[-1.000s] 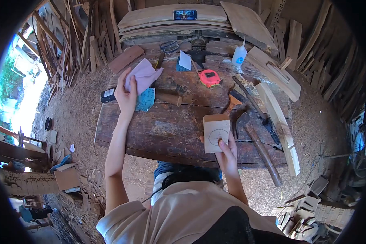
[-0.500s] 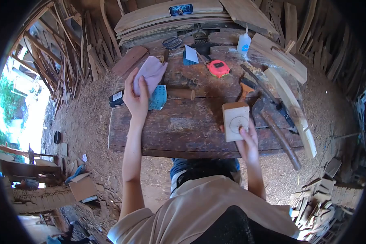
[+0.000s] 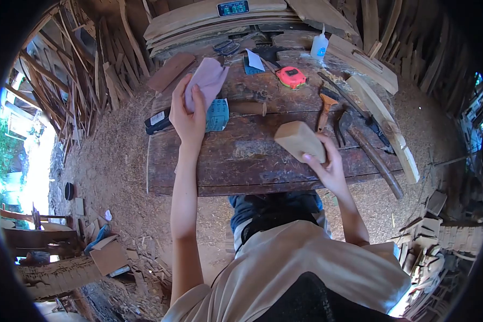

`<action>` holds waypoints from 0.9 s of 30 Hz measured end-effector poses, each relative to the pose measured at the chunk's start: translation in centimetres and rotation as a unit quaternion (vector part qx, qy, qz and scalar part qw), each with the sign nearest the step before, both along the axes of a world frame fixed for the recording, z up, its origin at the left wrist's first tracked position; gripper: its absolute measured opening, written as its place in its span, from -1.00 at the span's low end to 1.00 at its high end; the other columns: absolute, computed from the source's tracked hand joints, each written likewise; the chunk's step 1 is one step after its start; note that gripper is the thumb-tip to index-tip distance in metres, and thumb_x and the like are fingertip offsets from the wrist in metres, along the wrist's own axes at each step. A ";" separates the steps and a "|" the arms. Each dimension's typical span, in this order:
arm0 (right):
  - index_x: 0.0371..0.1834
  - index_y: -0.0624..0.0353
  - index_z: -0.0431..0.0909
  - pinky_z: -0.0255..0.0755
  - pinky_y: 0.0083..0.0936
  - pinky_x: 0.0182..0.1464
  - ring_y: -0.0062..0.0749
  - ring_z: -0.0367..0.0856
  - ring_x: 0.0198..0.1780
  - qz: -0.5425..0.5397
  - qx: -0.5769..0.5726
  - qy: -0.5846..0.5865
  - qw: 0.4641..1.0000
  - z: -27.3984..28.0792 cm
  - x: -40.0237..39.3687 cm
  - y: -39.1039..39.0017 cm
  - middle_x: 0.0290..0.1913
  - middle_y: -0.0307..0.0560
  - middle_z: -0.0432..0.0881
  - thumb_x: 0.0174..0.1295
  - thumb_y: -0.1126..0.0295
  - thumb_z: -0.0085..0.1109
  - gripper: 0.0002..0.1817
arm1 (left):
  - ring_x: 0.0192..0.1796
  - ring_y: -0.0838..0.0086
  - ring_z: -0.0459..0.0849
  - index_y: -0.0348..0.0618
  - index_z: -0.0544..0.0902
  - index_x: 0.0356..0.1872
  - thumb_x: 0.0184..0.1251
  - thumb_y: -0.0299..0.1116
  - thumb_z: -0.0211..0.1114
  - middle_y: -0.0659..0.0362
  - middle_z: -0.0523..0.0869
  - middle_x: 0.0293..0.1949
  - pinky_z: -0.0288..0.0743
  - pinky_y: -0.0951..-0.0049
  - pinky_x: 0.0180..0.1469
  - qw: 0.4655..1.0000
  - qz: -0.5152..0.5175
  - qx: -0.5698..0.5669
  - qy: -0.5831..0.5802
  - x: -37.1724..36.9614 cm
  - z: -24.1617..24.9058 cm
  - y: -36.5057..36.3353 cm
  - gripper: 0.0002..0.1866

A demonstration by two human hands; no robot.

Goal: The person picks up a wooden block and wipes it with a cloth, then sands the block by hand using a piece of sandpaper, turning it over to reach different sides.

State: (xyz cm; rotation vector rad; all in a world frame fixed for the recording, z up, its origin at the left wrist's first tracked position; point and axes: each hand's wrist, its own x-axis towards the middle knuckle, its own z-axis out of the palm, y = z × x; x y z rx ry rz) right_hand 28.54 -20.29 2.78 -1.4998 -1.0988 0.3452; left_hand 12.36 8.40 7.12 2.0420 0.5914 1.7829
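My left hand (image 3: pixel 188 110) is closed on a folded lilac cloth (image 3: pixel 209 78), raised over the left part of the wooden workbench (image 3: pixel 241 177). Just below the cloth lies a printed teal sheet (image 3: pixel 218 115), like sandpaper backing, beside a wooden handle (image 3: pixel 249 108). At the bench's front right, my right hand (image 3: pixel 330 166) grips a pale wooden block (image 3: pixel 300 142), held tilted above the surface. Its thumb presses the near face and the fingers wrap the right side. Behind this hand lies a brush with an orange-brown handle (image 3: pixel 324 112).
A red tape measure (image 3: pixel 292 77), a white glue bottle (image 3: pixel 319 45) and scissors (image 3: pixel 226 47) lie farther back. A curved wooden piece (image 3: pixel 383 126) and a long dark rod (image 3: pixel 375 161) line the right side. A phone (image 3: pixel 233 8) leans on stacked boards (image 3: pixel 209 24).
The block has turned in my right hand: its face with the drawn circle no longer shows, and it has tilted. My left hand with the cloth has shifted slightly right.
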 end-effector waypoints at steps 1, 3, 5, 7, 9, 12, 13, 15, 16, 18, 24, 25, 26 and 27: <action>0.19 0.31 0.48 0.42 -0.39 0.15 -0.21 0.60 0.07 -0.001 -0.019 -0.068 0.998 1.3 -0.3 0.6 0.00 0.02 0.58 0.26 0.42 0.38 -0.54 | 0.11 0.37 0.71 -0.29 0.63 0.15 0.49 -0.41 0.28 0.01 0.73 0.08 0.51 0.41 0.18 1.000 0.003 -0.021 -0.002 -0.1 0.2 -0.1 -0.71; 0.18 0.32 0.49 0.43 -0.35 0.12 -0.13 0.60 0.03 0.000 -0.037 -0.133 0.990 3.5 -0.9 2.0 -0.02 0.06 0.57 0.25 0.41 0.39 -0.53 | 0.13 0.39 0.68 -0.28 0.63 0.16 0.50 -0.37 0.28 0.04 0.71 0.11 0.49 0.42 0.21 0.999 0.007 -0.039 -0.012 -0.3 0.0 0.2 -0.69; 0.17 0.34 0.51 0.45 -0.35 0.12 -0.04 0.61 0.08 0.042 -0.059 -0.154 0.985 4.2 -0.8 3.5 0.02 0.11 0.58 0.19 0.42 0.43 -0.50 | 0.13 0.40 0.67 -0.28 0.63 0.16 0.50 -0.37 0.28 0.05 0.71 0.11 0.49 0.42 0.21 0.999 0.009 -0.051 -0.015 -0.4 0.0 0.0 -0.69; 0.19 0.33 0.50 0.45 -0.33 0.13 -0.01 0.61 0.07 0.043 -0.053 -0.184 0.981 3.8 -0.5 4.8 0.02 0.13 0.58 0.20 0.41 0.43 -0.49 | 0.14 0.40 0.67 -0.28 0.63 0.16 0.50 -0.37 0.28 0.05 0.71 0.11 0.48 0.43 0.20 0.998 0.010 -0.058 -0.018 -0.4 0.0 0.0 -0.70; 0.20 0.33 0.49 0.40 -0.17 0.19 0.12 0.52 0.12 0.064 -0.054 -0.193 0.978 4.1 -0.3 5.9 0.02 0.17 0.57 0.21 0.35 0.39 -0.48 | 0.07 0.33 0.74 -0.28 0.62 0.13 0.49 -0.43 0.26 0.00 0.74 0.04 0.54 0.41 0.12 1.000 0.016 -0.009 -0.017 -0.2 -0.1 0.2 -0.73; 0.21 0.33 0.49 0.40 -0.14 0.23 0.15 0.49 0.20 0.086 -0.076 -0.216 0.970 3.5 0.4 7.2 0.09 0.20 0.57 0.22 0.33 0.38 -0.47 | 0.07 0.28 0.73 -0.27 0.63 0.12 0.50 -0.44 0.24 -0.01 0.74 0.03 0.52 0.37 0.15 1.000 0.028 -0.002 -0.012 -0.2 0.0 0.4 -0.75; 0.21 0.33 0.49 0.40 -0.14 0.23 0.15 0.49 0.20 0.086 -0.075 -0.216 0.970 3.1 0.6 7.5 0.09 0.20 0.57 0.22 0.33 0.38 -0.47 | 0.07 0.28 0.73 -0.27 0.63 0.12 0.50 -0.44 0.24 -0.01 0.74 0.03 0.52 0.37 0.15 1.000 0.028 -0.001 -0.012 -0.2 0.0 0.6 -0.75; 0.24 0.32 0.48 0.38 -0.13 0.29 0.16 0.49 0.23 0.108 -0.091 -0.223 0.964 2.4 0.8 8.0 0.15 0.21 0.57 0.23 0.30 0.38 -0.45 | 0.09 0.24 0.69 -0.26 0.63 0.11 0.51 -0.47 0.21 -0.02 0.73 0.03 0.49 0.33 0.18 0.999 0.024 0.015 -0.016 -0.3 0.0 1.0 -0.77; 0.24 0.32 0.48 0.38 -0.13 0.29 0.16 0.49 0.23 0.111 -0.088 -0.224 0.964 2.3 0.8 8.0 0.15 0.21 0.57 0.23 0.30 0.38 -0.45 | 0.09 0.24 0.69 -0.26 0.63 0.11 0.51 -0.47 0.21 -0.02 0.73 0.03 0.49 0.33 0.18 0.999 0.028 0.017 -0.016 -0.4 0.1 1.2 -0.77; 0.29 0.31 0.46 0.36 -0.14 0.32 0.15 0.47 0.27 0.102 -0.099 -0.237 0.961 2.5 0.8 7.9 0.21 0.21 0.54 0.23 0.27 0.40 -0.39 | 0.12 0.20 0.65 -0.26 0.63 0.10 0.51 -0.51 0.19 -0.02 0.70 0.04 0.46 0.30 0.21 0.998 0.037 0.058 0.012 -0.7 -0.1 1.7 -0.77; 0.48 0.18 0.32 0.20 -0.16 0.49 0.00 0.31 0.50 0.076 -0.016 -0.311 0.947 7.9 1.6 9.8 0.41 0.15 0.43 0.22 0.21 0.44 -0.22 | 0.09 0.33 0.63 -0.24 0.59 0.19 0.44 -0.55 0.23 0.06 0.66 0.10 0.45 0.40 0.14 1.000 -0.009 0.008 -0.015 -0.2 -1.0 2.7 -0.67; 0.48 0.18 0.32 0.20 -0.16 0.49 0.00 0.31 0.50 0.077 -0.016 -0.310 0.948 8.5 1.7 10.9 0.41 0.15 0.43 0.22 0.21 0.44 -0.22 | 0.11 0.40 0.61 -0.22 0.58 0.22 0.43 -0.55 0.24 0.09 0.65 0.13 0.44 0.44 0.15 0.995 -0.079 -0.056 -0.005 -0.2 -0.9 2.2 -0.65; 0.51 0.11 0.29 0.17 -0.16 0.51 -0.02 0.26 0.53 0.093 0.045 -0.295 0.950 9.2 1.8 12.4 0.44 0.13 0.40 0.21 0.20 0.45 -0.19 | 0.13 0.47 0.60 -0.21 0.57 0.25 0.43 -0.56 0.26 0.12 0.64 0.17 0.44 0.48 0.16 0.982 -0.149 -0.120 0.005 -0.3 -0.7 1.8 -0.62; 0.54 0.05 0.26 0.14 -0.16 0.52 -0.04 0.21 0.56 0.108 0.107 -0.279 0.948 9.7 2.0 13.9 0.47 0.11 0.37 0.20 0.20 0.46 -0.16 | 0.17 0.54 0.59 -0.24 0.56 0.27 0.42 -0.58 0.27 0.14 0.64 0.20 0.43 0.53 0.20 0.975 -0.193 -0.104 0.017 -0.3 -0.3 1.5 -0.60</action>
